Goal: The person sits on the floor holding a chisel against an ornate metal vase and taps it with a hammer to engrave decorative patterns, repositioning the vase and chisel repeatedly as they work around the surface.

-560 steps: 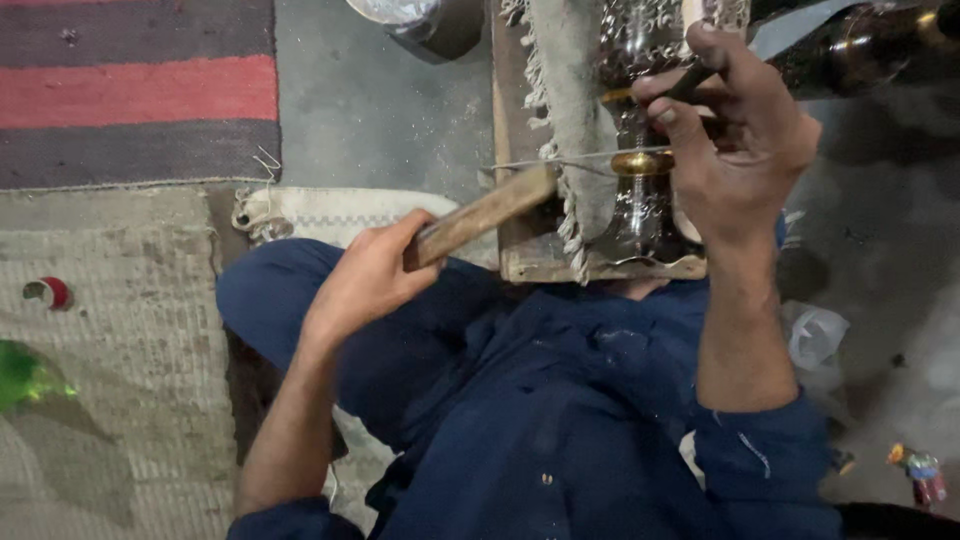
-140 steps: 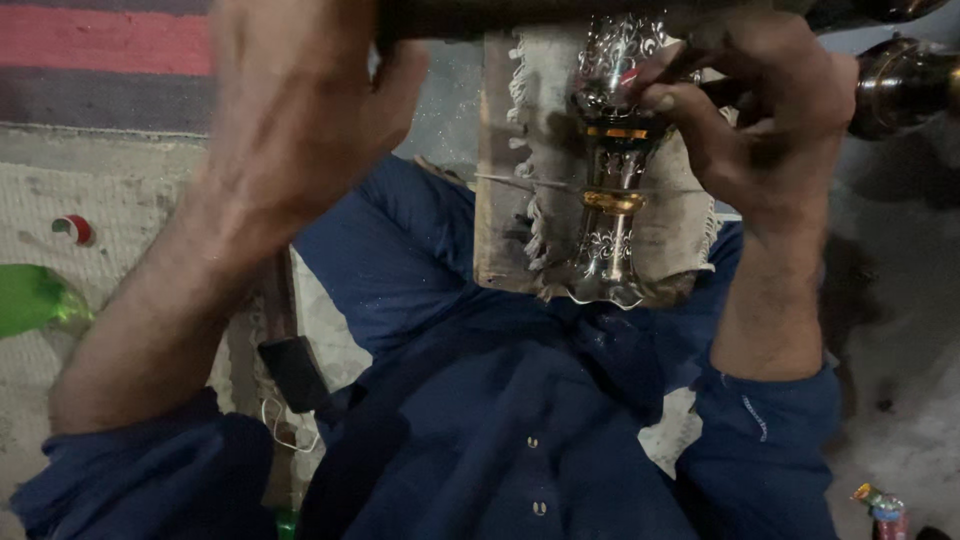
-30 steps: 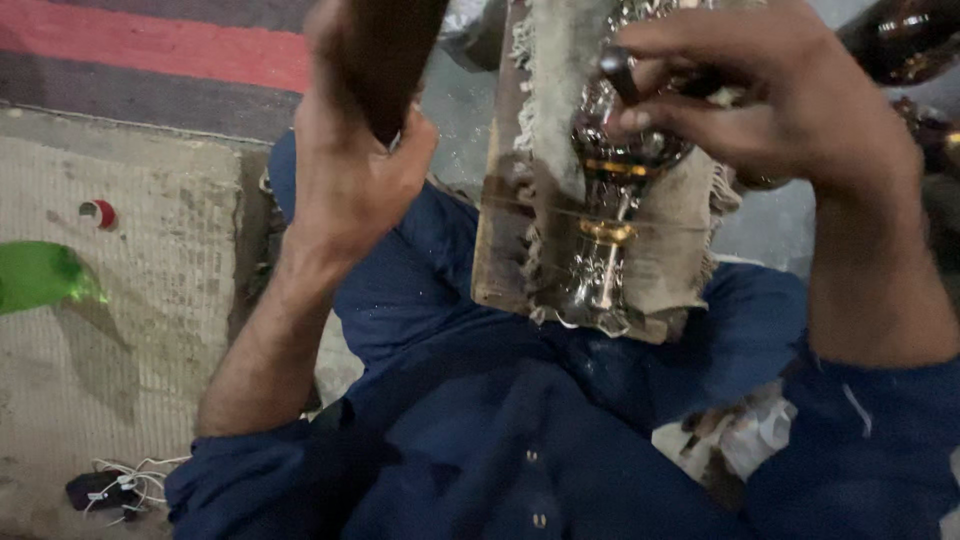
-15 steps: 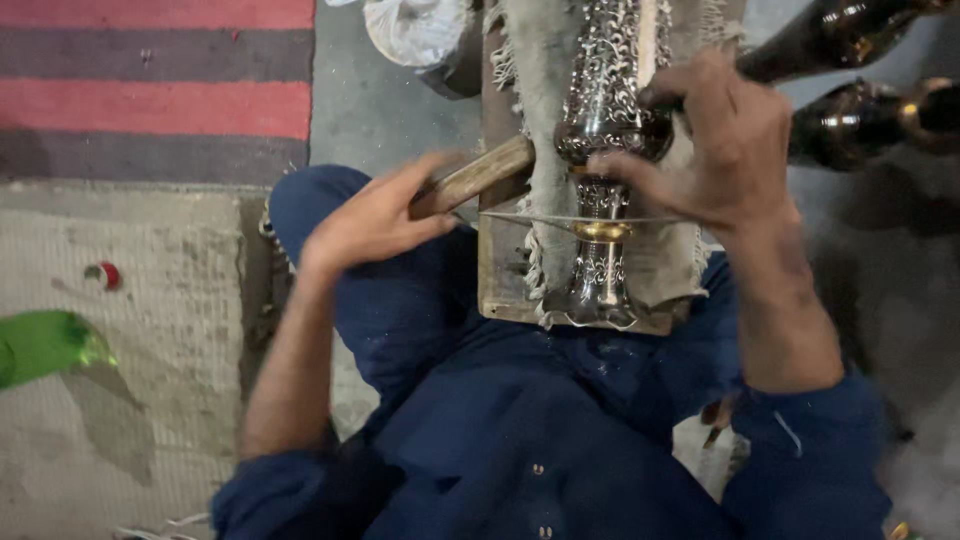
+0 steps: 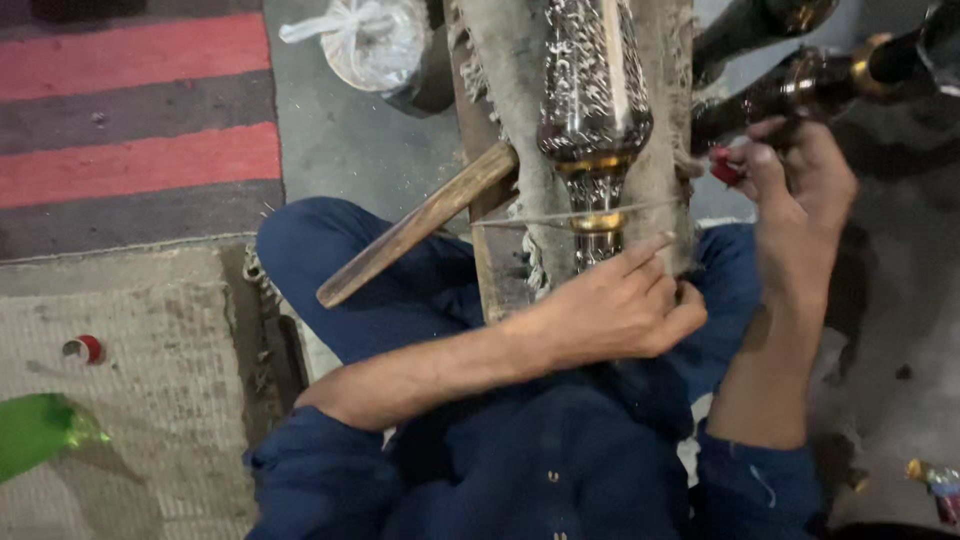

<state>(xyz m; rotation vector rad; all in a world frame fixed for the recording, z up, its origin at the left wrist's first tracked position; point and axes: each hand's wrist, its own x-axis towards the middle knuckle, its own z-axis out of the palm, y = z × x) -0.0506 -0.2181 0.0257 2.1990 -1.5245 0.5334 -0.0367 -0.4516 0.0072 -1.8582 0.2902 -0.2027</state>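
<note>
An engraved silver vase [image 5: 592, 90] with brass bands lies lengthwise on a frayed cloth [image 5: 500, 60] over a wooden board [image 5: 495, 280] on my lap. My left hand [image 5: 620, 312] is curled over the vase's foot, index finger along the stem. My right hand [image 5: 795, 180] hovers to the right of the vase and pinches a small red-tipped tool [image 5: 724, 166]. A wooden mallet [image 5: 415, 228] leans loose against the board's left edge. A thin metal rod [image 5: 540, 218] lies across the stem.
A white plastic bag [image 5: 368, 45] sits beyond the board. Dark brass-banded vessels [image 5: 800, 80] lie at the upper right. A red-and-grey striped rug [image 5: 140, 120], a woven mat [image 5: 130, 400], a red ring [image 5: 85, 348] and a green object [image 5: 40, 432] are on my left.
My left hand has let go of the mallet and moved right onto the vase's foot. My right hand has left the vase and moved out to the right with the red-tipped tool.
</note>
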